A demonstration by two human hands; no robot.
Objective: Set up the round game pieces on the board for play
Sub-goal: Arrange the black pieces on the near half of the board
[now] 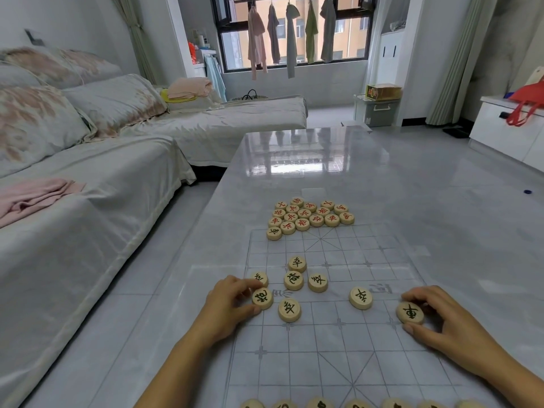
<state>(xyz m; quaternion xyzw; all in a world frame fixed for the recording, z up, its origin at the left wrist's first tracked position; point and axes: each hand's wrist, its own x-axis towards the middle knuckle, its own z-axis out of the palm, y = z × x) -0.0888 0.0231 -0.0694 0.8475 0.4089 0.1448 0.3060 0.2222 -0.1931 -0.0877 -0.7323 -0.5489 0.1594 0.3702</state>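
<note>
Glossy, pale grey and stone-patterned, the desk (441, 201) carries a thin see-through board (338, 343) with faint printed grid lines, lying flat in front of you. Along the board's near edge a row of discs (319, 403) is already lined up, with only their tops in view.

Just beyond it, your left hand (229, 307) pinches a black-lettered disc (262, 298) near the board's left edge, thumb below and fingertips above. Your right hand (453, 322) is curled round a second black-lettered disc (410, 312) near the right edge in the same way. Both discs appear to rest on the board rather than being lifted.

Between your hands and a little farther out, six loose black-lettered discs (293, 280) lie scattered about the midline. By the look of it you are partway through seating the black side, with the back row placed and the forward pieces still to go. Next, slide each held disc onto a line crossing, not into a square. Smooth wood on slick film should skate easily, so press lightly.

At the board's far edge a tight cluster of red-lettered discs (309, 216) waits unsorted. All the discs are thick, pale wooden rounds with painted characters. Past the desk's far end are a cloth-covered sofa (88, 172) and a window (294, 33) hung with clothes.
</note>
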